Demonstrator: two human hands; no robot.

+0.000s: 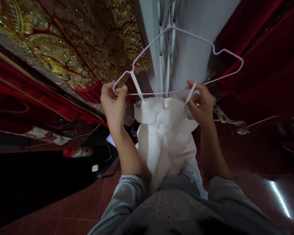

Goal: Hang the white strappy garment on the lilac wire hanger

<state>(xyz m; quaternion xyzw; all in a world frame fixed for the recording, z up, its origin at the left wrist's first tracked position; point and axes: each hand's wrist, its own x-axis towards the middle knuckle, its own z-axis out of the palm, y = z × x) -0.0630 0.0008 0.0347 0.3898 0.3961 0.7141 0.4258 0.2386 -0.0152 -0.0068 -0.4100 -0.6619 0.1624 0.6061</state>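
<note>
Red fabric (267, 78) hangs near left fingers (122, 94) gripping a hanger (169, 26), right fingers (202, 87) holding a strap (190, 93), and an illegibly marked bottle (82, 151).

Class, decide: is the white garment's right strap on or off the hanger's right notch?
Off: the right strap lies across the right hand, below the bare right notch of the hanger.

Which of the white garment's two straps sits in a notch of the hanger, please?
The left strap, looped at the left notch of the pale hanger; the right strap instead runs across the right hand, well below the other notch.
</note>
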